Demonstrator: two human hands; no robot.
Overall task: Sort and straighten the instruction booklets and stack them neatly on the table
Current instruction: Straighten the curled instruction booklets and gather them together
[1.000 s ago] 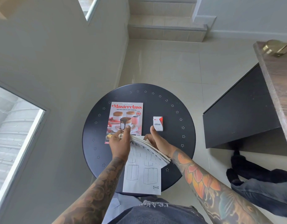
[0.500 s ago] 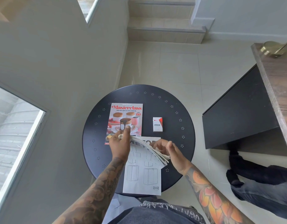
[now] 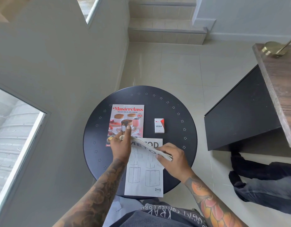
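Observation:
A white instruction booklet (image 3: 144, 179) with cabinet drawings lies flat at the near edge of the round black table (image 3: 174, 115). Above it I hold a thin bundle of white booklets (image 3: 151, 149), tilted edge-on. My left hand (image 3: 121, 145) pinches the bundle's far left corner. My right hand (image 3: 172, 158) grips its near right end. A red cookbook magazine (image 3: 127, 119) lies flat on the table's left half, its lower corner hidden by my left hand.
A small white and red pack (image 3: 159, 126) lies right of the magazine. A dark cabinet (image 3: 239, 115) with a wooden top stands to the right. Dark clothes (image 3: 262, 182) lie on the tiled floor. A wall is close on the left, steps are beyond.
My right hand has slid from the bundle's far edge down to its near right end. The left hand and the bundle have stayed in place.

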